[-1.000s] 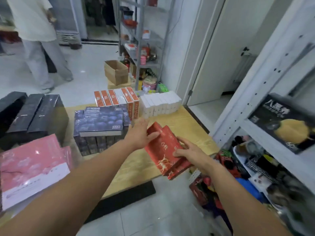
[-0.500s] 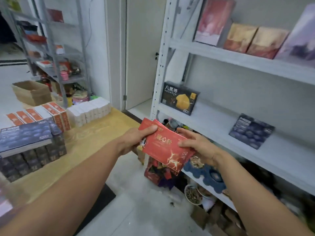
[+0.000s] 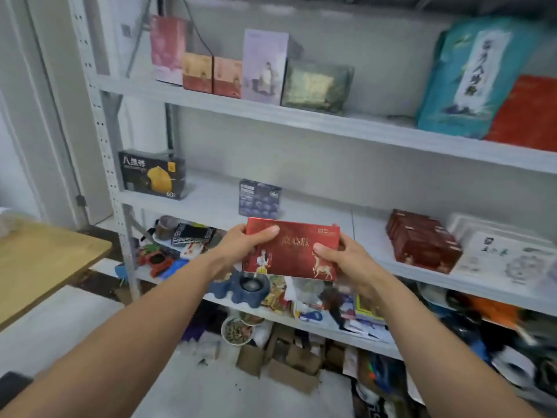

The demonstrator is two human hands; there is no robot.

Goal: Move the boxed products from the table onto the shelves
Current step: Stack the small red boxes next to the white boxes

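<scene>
I hold a flat red box [image 3: 294,250] with gold lettering and a deer picture upright in front of the white shelf unit. My left hand [image 3: 241,242] grips its left end and my right hand [image 3: 343,257] grips its right end. The box hangs just before the front edge of the middle shelf [image 3: 370,236]. On that shelf stand a black box with a yellow picture [image 3: 150,175], a small dark blue box [image 3: 259,199] and a stack of dark red boxes [image 3: 422,241]. The wooden table [image 3: 39,260] shows only its corner at the left.
The upper shelf [image 3: 301,117] carries pink, orange, lilac and green boxes, a teal bag [image 3: 470,76] and a red package. White printed boxes [image 3: 506,251] lie at the middle shelf's right. The lower shelf and floor hold cluttered toys, bowls and cardboard boxes [image 3: 283,363].
I have turned right from the table to face the shelves. The red box went from tilted to level and upright, raised up to the middle shelf's front edge.
</scene>
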